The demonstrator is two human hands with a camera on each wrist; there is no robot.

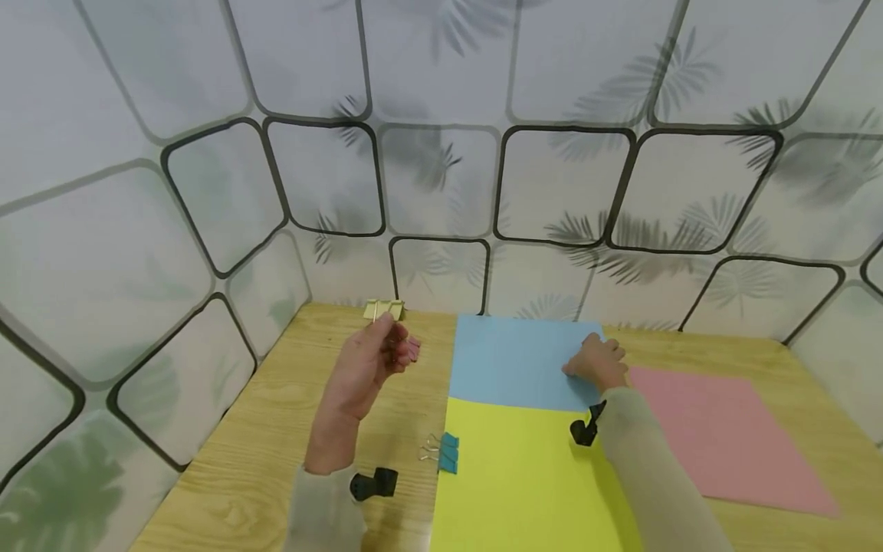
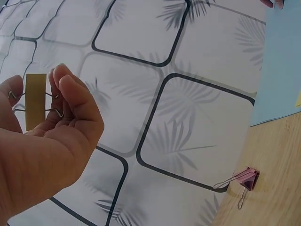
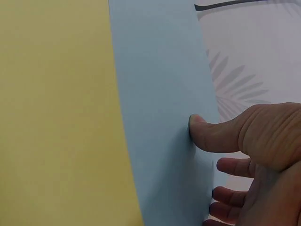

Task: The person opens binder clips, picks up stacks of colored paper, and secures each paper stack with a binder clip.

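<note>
My left hand [image 1: 366, 360] is raised over the table's left side and pinches a yellow binder clip [image 2: 35, 101] by its wire handles, thumb on one side and fingers on the other. On the wood behind that hand lies a pink binder clip [image 2: 248, 179]. My right hand [image 1: 596, 362] rests at the right edge of a light blue sheet [image 1: 510, 356], its thumb pressing on the paper and its other fingertips along the edge. A yellow sheet [image 1: 517, 475] adjoins the blue one, and a blue binder clip [image 1: 449, 452] sits at its left edge.
A pink sheet [image 1: 731, 437] lies to the right, partly behind my right sleeve. The wooden table [image 1: 255, 429] meets a patterned cloth wall [image 1: 441, 184] at the back and left.
</note>
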